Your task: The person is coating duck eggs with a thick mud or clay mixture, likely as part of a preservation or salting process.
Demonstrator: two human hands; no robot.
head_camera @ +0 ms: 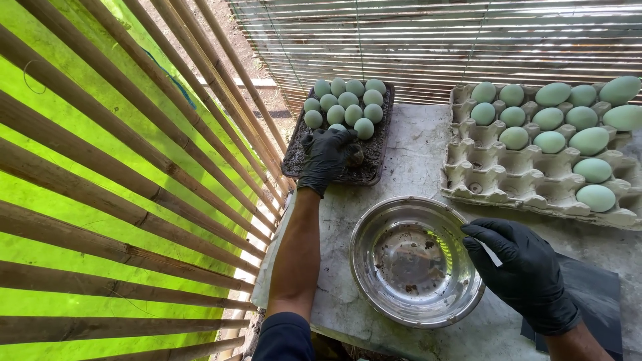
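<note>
My left hand [326, 158], in a black glove, reaches onto a dark egg tray [366, 172] and closes around a dirt-covered egg [355, 156] at its near end. Several pale green eggs [348, 105] fill the tray's far half. My right hand [525, 271], also in a black glove, rests on the right rim of a metal bowl [413, 261] and pinches a small thin white piece [490, 253] between thumb and fingers. The bowl holds a little water with dark specks.
A grey cardboard egg tray [508, 180] at the right holds several larger pale green eggs [568, 120]. All stand on a stained stone slab [414, 157]. Bamboo slats [134, 174] close off the left side, a slatted blind [441, 47] the back. A dark sheet [598, 294] lies under my right wrist.
</note>
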